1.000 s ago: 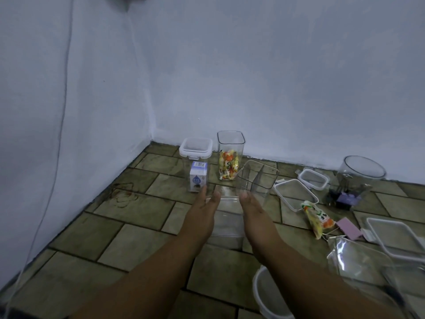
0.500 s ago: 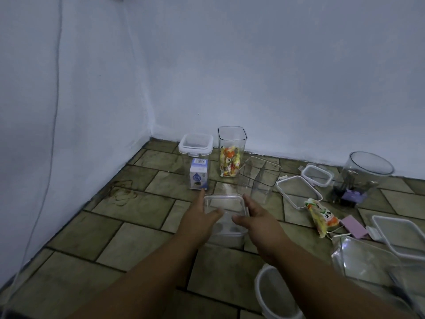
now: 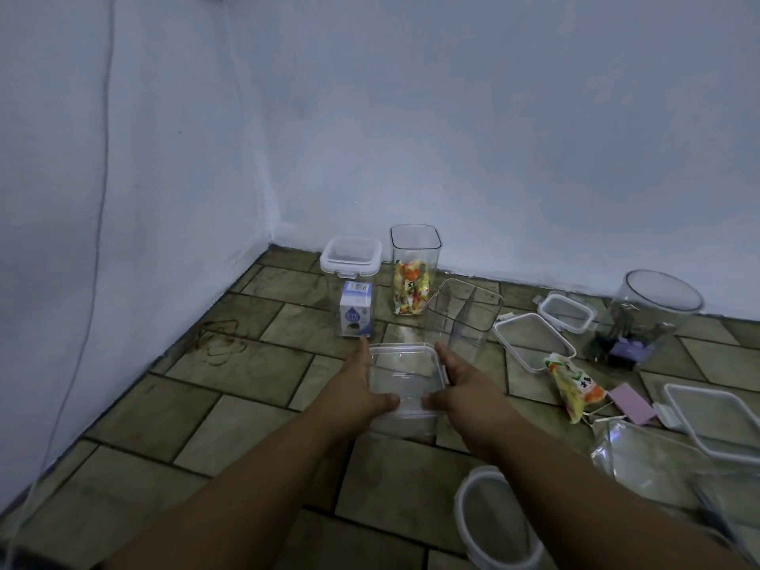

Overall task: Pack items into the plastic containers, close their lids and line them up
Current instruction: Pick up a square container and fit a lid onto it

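Both hands are gripping one clear tub (image 3: 405, 374) low over the tiled floor (image 3: 230, 372), centre of view. The left hand (image 3: 355, 386) is lying along the tub's left wall and the right hand (image 3: 462, 384) along its right wall. On both, the fingers are running forward and the thumb is hooking over the near rim. The tub is looking empty, with no lid on it. Whether its base is touching the floor is unclear.

Behind the tub, near the corner of the wall (image 3: 493, 137):
- A lidded box (image 3: 351, 259) is standing upright, white-rimmed lid on, with a small blue-and-white carton (image 3: 357, 314) showing through its clear side.
- Just right of it, a tall open jar (image 3: 415, 244) is holding yellow and orange snack packets (image 3: 411, 292).
- A divided clear box (image 3: 464, 318) is leaning tilted, just beyond the right hand's fingertips.

Right side, on the floor:
- Two loose white-rimmed lids are lying near each other, one larger (image 3: 533, 343) and one smaller (image 3: 567, 313).
- A round clear jar (image 3: 658, 306) is standing near the wall with something purple inside.
- One snack packet (image 3: 573, 384) is lying beside a pink card (image 3: 631, 404).
- A big flat lid (image 3: 715, 421) and another clear box (image 3: 658, 458) are sitting at the right edge.
- A round white-rimmed lid (image 3: 493, 522) is lying under the right forearm.

A thin cable (image 3: 100, 207) is hanging down the left wall.
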